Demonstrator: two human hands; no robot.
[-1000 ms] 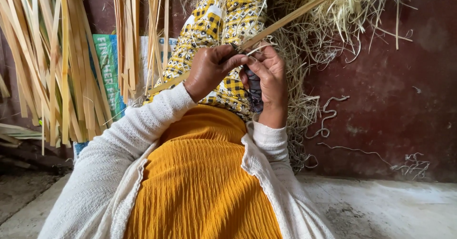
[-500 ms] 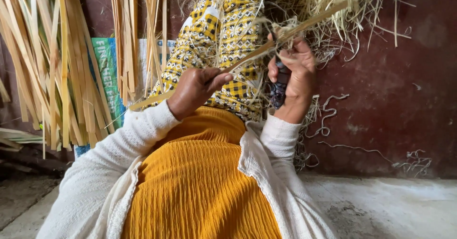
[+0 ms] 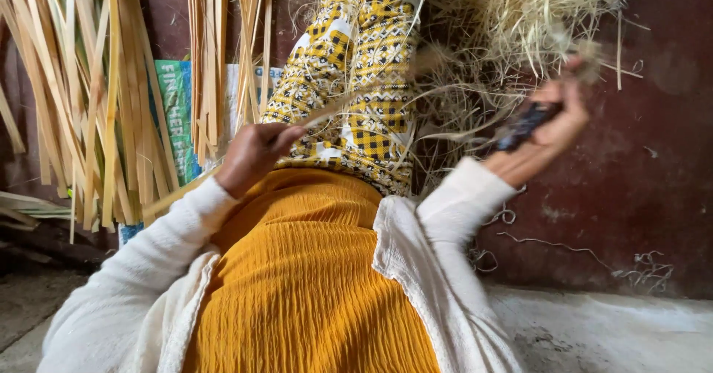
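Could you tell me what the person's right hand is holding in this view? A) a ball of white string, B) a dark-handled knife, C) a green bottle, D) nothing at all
B: the right hand is closed on a dark-handled knife, raised beside the heap of straw-like shavings, while the left hand grips a thin bamboo strip.
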